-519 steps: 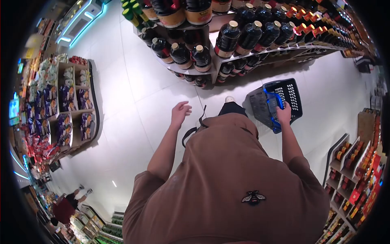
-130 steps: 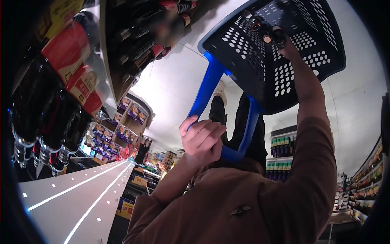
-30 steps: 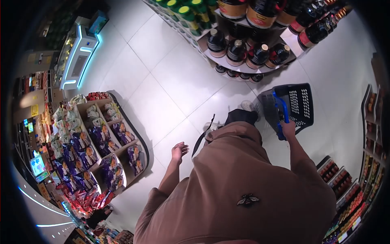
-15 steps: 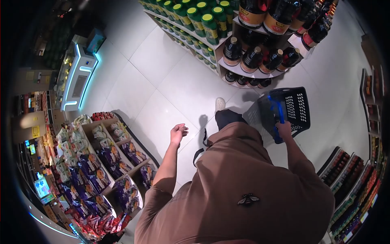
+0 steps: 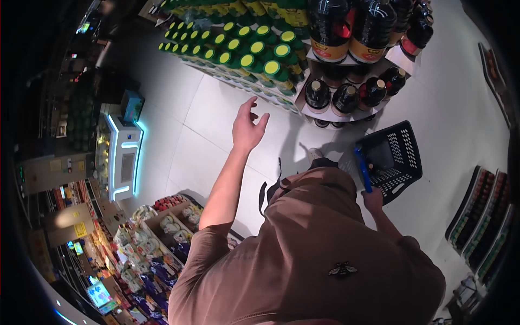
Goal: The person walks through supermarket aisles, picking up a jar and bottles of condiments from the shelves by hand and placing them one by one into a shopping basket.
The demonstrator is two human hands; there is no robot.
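My left hand [image 5: 249, 125] reaches forward with its fingers apart and nothing in it, over the floor just short of the shelf of green bottles with yellow caps [image 5: 272, 68]. On my right side, my right hand [image 5: 372, 199] is closed around the blue handle [image 5: 364, 169] of a dark shopping basket [image 5: 409, 149]. A small dark item lies inside the basket, too unclear to name. Beyond the basket, dark bottles with light caps [image 5: 345, 99] stand on the rounded end of the shelf, below larger dark bottles with orange labels [image 5: 372, 32].
At the lower left is a display of bagged goods [image 5: 146, 246]. Farther left stands a white counter edged with blue light [image 5: 125, 157]. Shelves of bottles and jars [image 5: 479, 216] run along the right. Pale floor [image 5: 208, 116] lies between the displays.
My left hand has risen forward towards the green bottles, its fingers spreading. These bottles now fill more of the view. My right hand still holds the basket, which has tilted.
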